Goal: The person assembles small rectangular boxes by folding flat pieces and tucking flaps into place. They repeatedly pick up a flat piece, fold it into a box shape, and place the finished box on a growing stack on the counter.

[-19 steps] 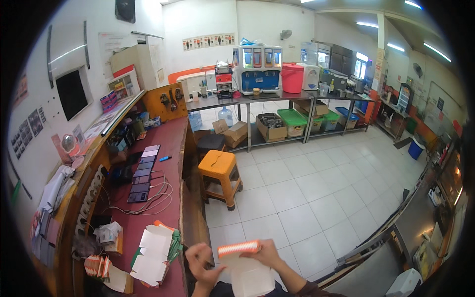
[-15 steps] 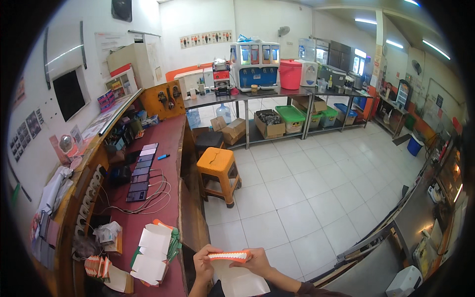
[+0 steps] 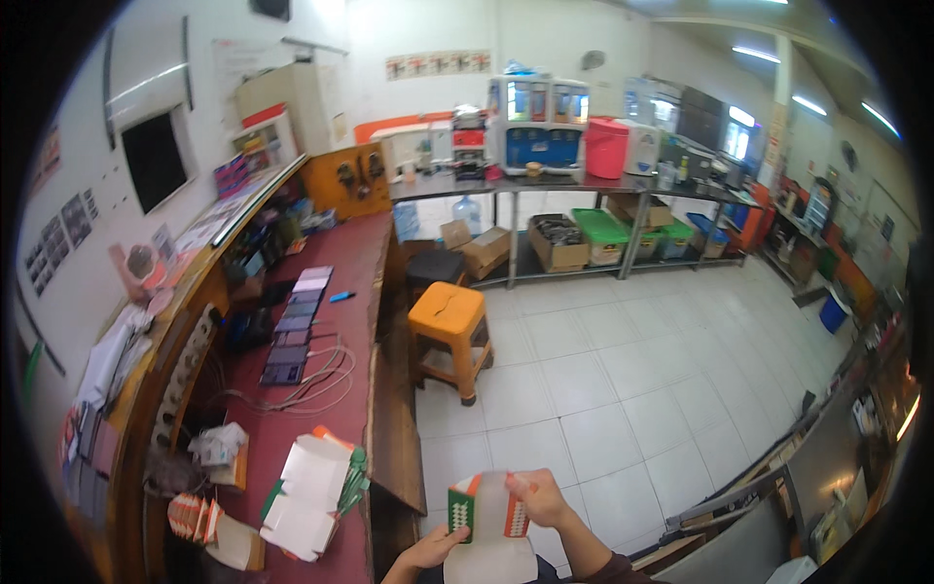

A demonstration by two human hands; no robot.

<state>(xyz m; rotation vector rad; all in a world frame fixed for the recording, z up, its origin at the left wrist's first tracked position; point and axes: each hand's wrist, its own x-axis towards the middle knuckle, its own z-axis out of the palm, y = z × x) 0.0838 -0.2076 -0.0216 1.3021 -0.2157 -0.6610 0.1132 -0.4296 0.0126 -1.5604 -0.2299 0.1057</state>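
A paper food box (image 3: pixel 489 506), partly folded, is held low in front of me. Its inside is plain white; one side panel shows green and the other orange, both with a white pattern. My left hand (image 3: pixel 434 551) is closed on the lower edge of the green panel. At the upper corner of the orange panel, my right hand (image 3: pixel 545 498) grips with bent fingers. The near flap of the box hangs toward my body. On the red counter to my left lies an unfolded white carton (image 3: pixel 305 496), with green and orange pieces beside it.
Several phones (image 3: pixel 297 321) lie in a row on the red counter (image 3: pixel 341 277), with white cables (image 3: pixel 326 378) nearby. Folded orange cartons (image 3: pixel 195 518) stand at the near left. An orange stool (image 3: pixel 448 310) is beside the counter. A metal table (image 3: pixel 749 555) edges the right side.
The box has turned: its orange edge ran across the top before, and now green and orange side panels stand up. My left hand moved lower; my right moved right. The view has shifted.
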